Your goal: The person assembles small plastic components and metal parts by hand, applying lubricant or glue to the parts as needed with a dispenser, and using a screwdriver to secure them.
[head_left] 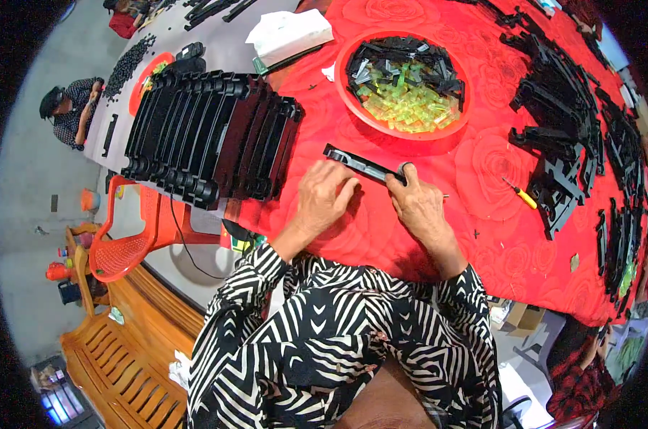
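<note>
A long, narrow black plastic part (367,166) lies at a slant above the red cloth in front of me. My right hand (418,206) is closed round its right end, thumb and fingers against it. At the near edge of its left half is my left hand (324,194), fingers curled and thumb a little apart. The left fingertips are partly hidden, so what they hold, if anything, cannot be made out. Just right of my right hand a small thin tip (445,195) sticks out; its kind is unclear.
A red basin (458,121) of yellow-green and black small pieces stands beyond my hands. Stacked black plastic frames (202,136) rise at left. Black parts (560,100) cover the right side, near a yellow-handled screwdriver (526,198). White tissue paper (290,34) lies at the back.
</note>
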A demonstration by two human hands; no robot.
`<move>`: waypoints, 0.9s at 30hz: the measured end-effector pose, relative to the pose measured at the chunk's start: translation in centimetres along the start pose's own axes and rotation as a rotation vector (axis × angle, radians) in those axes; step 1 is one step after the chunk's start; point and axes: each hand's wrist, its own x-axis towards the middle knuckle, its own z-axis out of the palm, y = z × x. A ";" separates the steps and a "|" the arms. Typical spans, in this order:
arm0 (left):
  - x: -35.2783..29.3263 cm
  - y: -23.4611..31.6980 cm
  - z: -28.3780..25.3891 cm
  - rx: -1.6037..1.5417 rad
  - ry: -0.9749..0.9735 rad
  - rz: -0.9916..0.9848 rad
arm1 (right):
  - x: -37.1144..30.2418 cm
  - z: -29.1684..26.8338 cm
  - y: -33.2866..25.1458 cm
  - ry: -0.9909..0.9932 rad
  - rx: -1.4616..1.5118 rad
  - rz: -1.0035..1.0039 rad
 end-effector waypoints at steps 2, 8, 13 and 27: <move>0.6 -0.5 -0.2 0.087 0.016 0.125 | -0.2 0.2 0.4 -0.009 0.010 -0.010; 2.2 -0.8 1.1 0.206 -0.131 0.432 | -0.7 -1.3 1.4 -0.073 0.032 0.013; 2.2 -1.7 3.1 0.126 -0.246 0.411 | -0.9 -1.5 1.9 -0.095 0.033 0.039; 1.6 -0.8 5.2 0.085 -0.110 0.324 | -0.3 0.8 0.4 -0.064 0.087 0.074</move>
